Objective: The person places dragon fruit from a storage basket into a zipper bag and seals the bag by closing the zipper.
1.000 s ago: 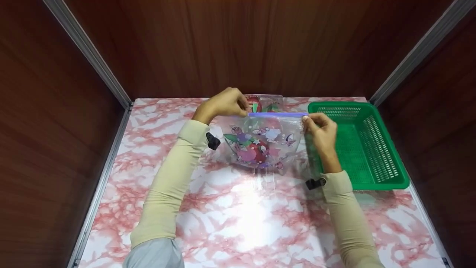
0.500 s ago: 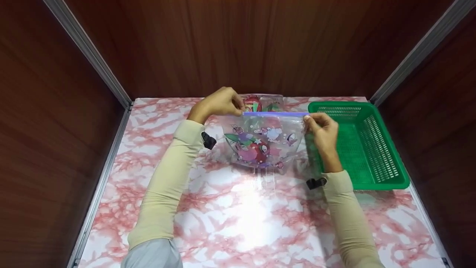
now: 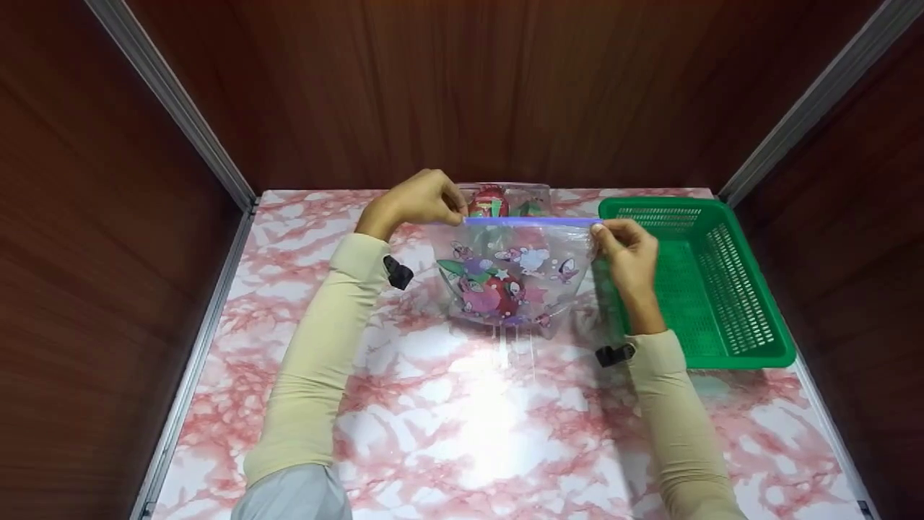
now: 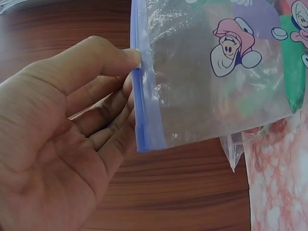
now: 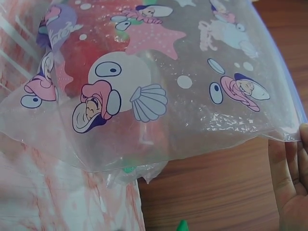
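A clear zip bag (image 3: 545, 249) printed with pink, purple and white cartoon shells hangs between my hands, with something red and green inside it. My left hand (image 3: 422, 198) pinches the bag's purple zip strip (image 3: 530, 221) near its left end. In the left wrist view, thumb and fingers hold a small whitish slider (image 4: 139, 58) on that strip. At the strip's right end, my right hand (image 3: 633, 263) grips the bag's top corner between thumb and fingers. The right wrist view shows only part of that hand (image 5: 291, 178) at the edge.
Behind the held bag lies another clear bag (image 3: 538, 193) with red and green contents, partly hidden. To the right stands a green plastic basket (image 3: 776, 328). Dark wood-look panels (image 3: 462, 94) enclose the red-and-white marbled table (image 3: 404, 448) at the back and sides.
My left hand has slid leftward along the zip strip, leaving more purple strip showing. The right hand stays almost still, and the bag hangs in nearly the same place.
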